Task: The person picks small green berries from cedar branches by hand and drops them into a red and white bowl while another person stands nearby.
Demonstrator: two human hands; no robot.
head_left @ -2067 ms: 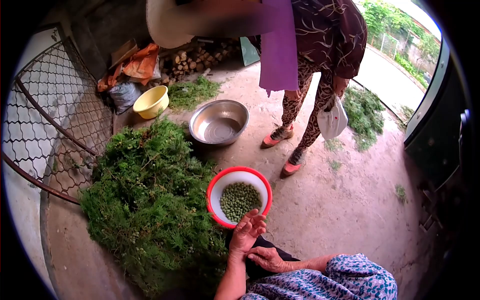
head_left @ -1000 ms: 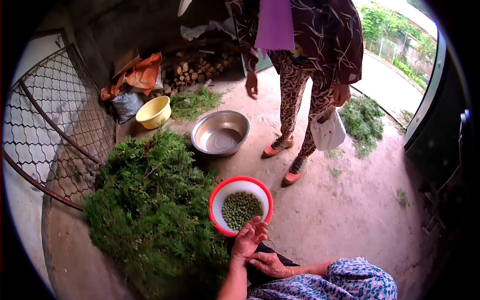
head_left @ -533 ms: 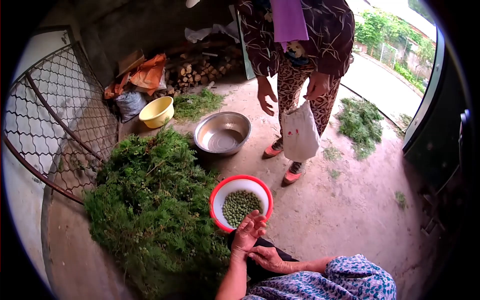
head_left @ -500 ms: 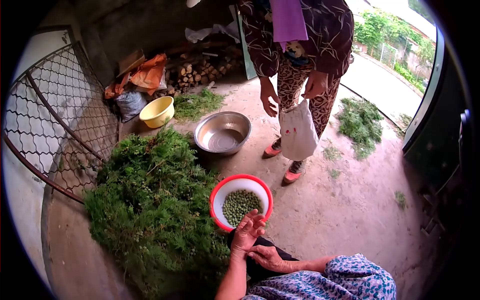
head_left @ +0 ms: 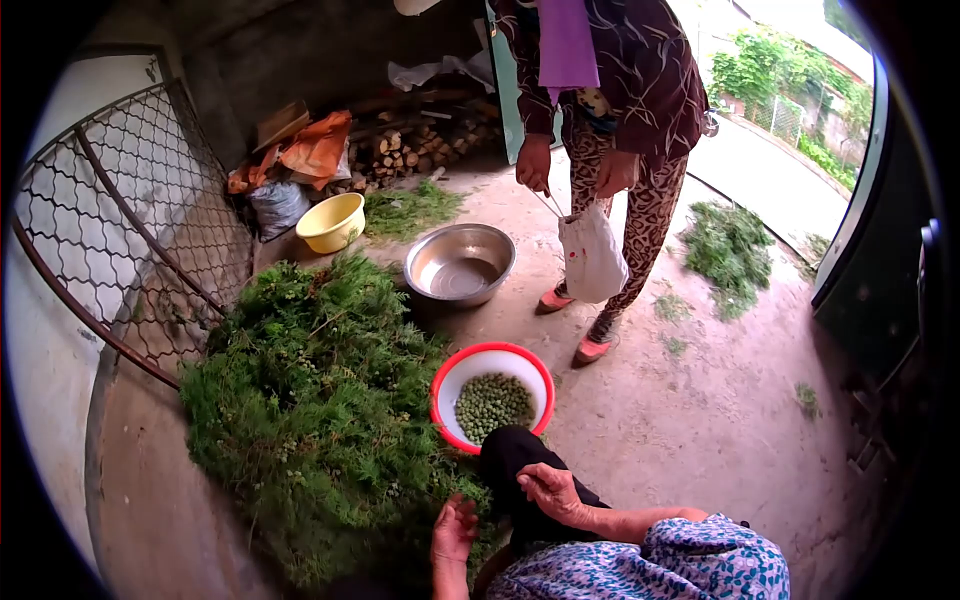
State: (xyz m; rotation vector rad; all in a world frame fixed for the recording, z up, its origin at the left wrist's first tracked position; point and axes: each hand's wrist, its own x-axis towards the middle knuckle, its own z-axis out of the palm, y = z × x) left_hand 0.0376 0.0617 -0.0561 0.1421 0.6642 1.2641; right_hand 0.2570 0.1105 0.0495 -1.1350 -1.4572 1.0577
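My left hand (head_left: 455,528) is at the right edge of a big heap of green branches (head_left: 310,420), its fingers loosely curled and what they hold, if anything, hidden. Over my dark-clad knee is my right hand (head_left: 552,492), fingers bent inward, with nothing visible in it. Just beyond the knee stands a white bowl with a red rim (head_left: 546,385), partly filled with small green berries (head_left: 494,404). The two hands are apart.
A standing person (head_left: 640,130) holds a white bag (head_left: 592,258) by its strings. Behind the heap are a metal basin (head_left: 460,265) and a yellow basin (head_left: 331,223). A wire mesh gate (head_left: 150,220) leans at left; firewood (head_left: 410,155) lies at the back.
My hands have separated; the left moved down to the heap's edge, the right slightly right and up. The other person's hand has taken hold of the bag's strings.
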